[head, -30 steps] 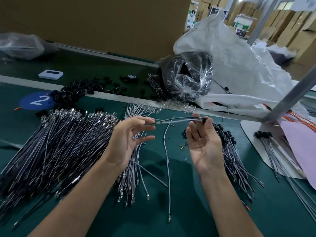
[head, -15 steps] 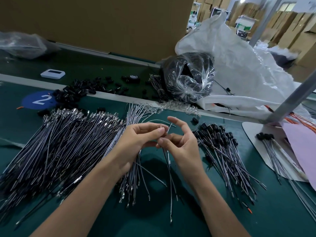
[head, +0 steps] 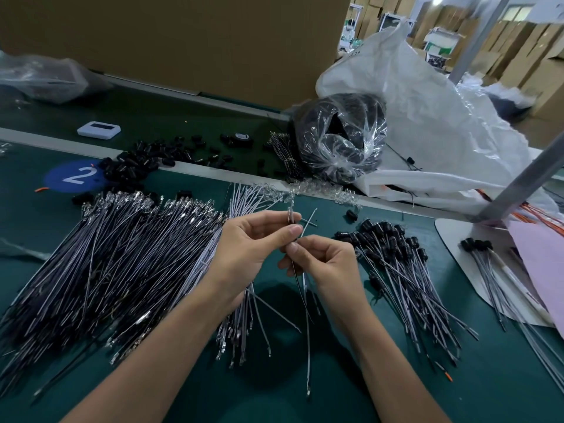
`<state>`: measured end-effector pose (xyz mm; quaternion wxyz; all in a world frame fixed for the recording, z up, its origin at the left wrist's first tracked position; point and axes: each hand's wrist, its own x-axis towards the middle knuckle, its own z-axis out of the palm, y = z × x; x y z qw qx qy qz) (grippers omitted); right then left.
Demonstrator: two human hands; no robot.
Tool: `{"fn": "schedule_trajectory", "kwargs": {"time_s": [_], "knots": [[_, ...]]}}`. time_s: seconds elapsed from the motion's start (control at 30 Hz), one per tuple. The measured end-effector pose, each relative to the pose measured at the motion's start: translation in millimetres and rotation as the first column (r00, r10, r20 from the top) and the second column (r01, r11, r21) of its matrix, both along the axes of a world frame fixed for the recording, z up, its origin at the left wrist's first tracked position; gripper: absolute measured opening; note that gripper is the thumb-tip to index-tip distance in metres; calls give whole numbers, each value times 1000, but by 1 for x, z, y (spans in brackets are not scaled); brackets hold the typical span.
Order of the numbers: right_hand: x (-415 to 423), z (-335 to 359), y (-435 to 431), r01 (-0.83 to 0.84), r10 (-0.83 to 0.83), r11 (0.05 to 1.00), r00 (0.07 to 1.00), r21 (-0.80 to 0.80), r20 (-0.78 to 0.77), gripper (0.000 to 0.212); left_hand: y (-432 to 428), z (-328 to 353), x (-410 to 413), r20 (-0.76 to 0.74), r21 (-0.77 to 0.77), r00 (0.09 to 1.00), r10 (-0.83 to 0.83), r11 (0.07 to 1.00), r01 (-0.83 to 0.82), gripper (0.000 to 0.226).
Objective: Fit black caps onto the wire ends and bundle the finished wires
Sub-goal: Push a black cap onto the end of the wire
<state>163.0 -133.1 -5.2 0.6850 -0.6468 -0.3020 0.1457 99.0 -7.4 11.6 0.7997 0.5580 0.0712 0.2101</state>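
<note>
Over the green table (head: 396, 392) we are pinching a wire (head: 307, 361) with both hands: left hand (head: 253, 242) near its far-pointing top, right hand (head: 323, 264) just below, and its length is trailing toward us.

Head-worn wide-angle view, facing forward and down, close over green table (head: 476, 389), left hand (head: 250, 248), right hand (head: 329, 265) mid-frame

Brown cardboard wall (head: 183, 41) behind green table (head: 457, 392); stacked boxes (head: 518, 50) beyond.
</note>
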Motion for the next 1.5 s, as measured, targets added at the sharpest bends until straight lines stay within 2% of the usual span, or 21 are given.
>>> {"fn": "schedule_trajectory", "kwargs": {"time_s": [0.13,0.3,0.43,0.57,0.83,1.13,1.5], "knots": [[0,0,1,11,-11,1000,1000,16,-1,9,0,1,-2,11,-44,1000,13,999,-13,33],[0,-3,3,20,-20,1000,1000,5,10,6,3,2,0,10,-75,994,105,992,-104,26],[-1,-2,3,44,-44,999,999,16,13,10,3,1,1,36,-136,994,98,986,-93,27],[-3,-2,4,63,-63,998,998,7,-12,4,4,0,1,30,-154,994,101,984,-95,19],[-4,0,5,78,-75,997,992,-22,104,14,4,0,2,26,-183,994,105,978,-98,17],[-5,-1,5,78,-74,997,987,-26,145,25,5,0,2,10,-194,996,92,977,-88,20],[-6,0,4,102,-93,993,984,-57,149,18,5,2,1,24,-223,997,70,973,-63,16]]}}
